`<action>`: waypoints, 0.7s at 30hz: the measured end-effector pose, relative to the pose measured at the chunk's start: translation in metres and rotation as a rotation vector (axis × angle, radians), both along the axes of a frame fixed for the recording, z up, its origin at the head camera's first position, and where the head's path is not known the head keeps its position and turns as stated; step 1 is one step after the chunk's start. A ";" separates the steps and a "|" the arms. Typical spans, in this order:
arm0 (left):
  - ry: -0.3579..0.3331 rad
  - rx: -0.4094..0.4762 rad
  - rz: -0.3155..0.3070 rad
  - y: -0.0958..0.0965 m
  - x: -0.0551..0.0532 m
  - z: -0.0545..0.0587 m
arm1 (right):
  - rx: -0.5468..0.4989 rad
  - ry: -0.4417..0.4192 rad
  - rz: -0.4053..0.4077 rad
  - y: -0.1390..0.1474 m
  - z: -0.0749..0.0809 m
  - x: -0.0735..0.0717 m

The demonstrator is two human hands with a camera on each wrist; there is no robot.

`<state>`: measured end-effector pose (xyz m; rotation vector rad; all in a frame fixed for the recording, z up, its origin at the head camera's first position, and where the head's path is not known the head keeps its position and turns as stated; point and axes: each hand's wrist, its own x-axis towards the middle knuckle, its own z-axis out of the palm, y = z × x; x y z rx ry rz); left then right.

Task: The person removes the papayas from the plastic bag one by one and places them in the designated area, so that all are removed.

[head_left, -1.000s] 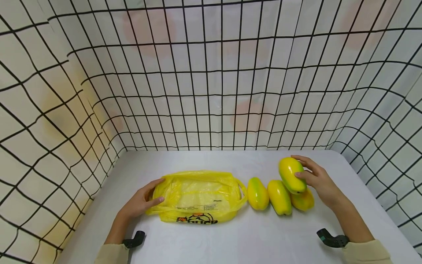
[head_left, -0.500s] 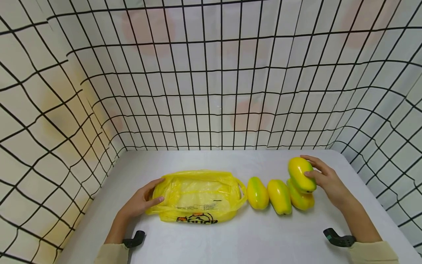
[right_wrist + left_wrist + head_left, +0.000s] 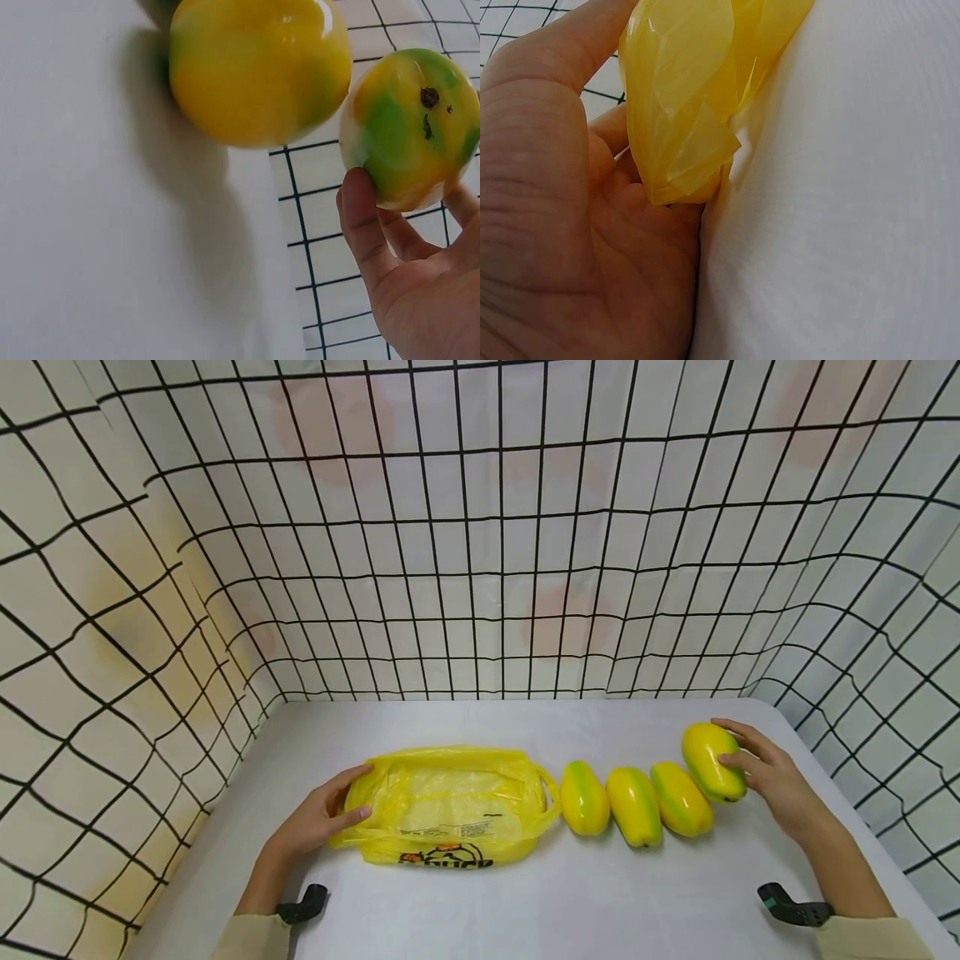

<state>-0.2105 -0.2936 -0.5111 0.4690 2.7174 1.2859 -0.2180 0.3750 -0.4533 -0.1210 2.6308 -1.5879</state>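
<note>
In the head view my left hand (image 3: 324, 810) holds the left end of a yellow plastic bag (image 3: 450, 802), thumb in front and fingers behind. The bag lies on its side with dark print along its front. Up close in the left wrist view, a crumpled corner of the bag (image 3: 679, 112) sits between thumb and fingers. My right hand (image 3: 776, 781) grips a yellow-green mango (image 3: 711, 760) by its right side, raised off the table. Its dark stem spot faces the right wrist camera. Just left of it, three more mangoes (image 3: 634, 807) lie in a row.
White cloth covers the table (image 3: 562, 902). A black wire grid (image 3: 502, 568) rises behind the table and along both sides, with white sheeting behind it. The bag's handle loop (image 3: 553, 793) reaches close to the leftmost mango.
My right hand has carried its mango rightward, from over the third mango to just past it, so that one shows fully now. My left hand and the bag stay in place.
</note>
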 end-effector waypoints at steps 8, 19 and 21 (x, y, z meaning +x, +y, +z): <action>-0.015 0.005 0.008 -0.001 0.001 -0.001 | 0.089 -0.028 -0.018 0.011 -0.006 0.001; -0.007 -0.029 0.013 0.000 -0.001 -0.001 | 0.099 -0.046 -0.008 0.022 -0.013 0.001; -0.004 -0.032 0.014 0.000 -0.001 -0.001 | 0.098 -0.065 0.000 0.025 -0.014 0.001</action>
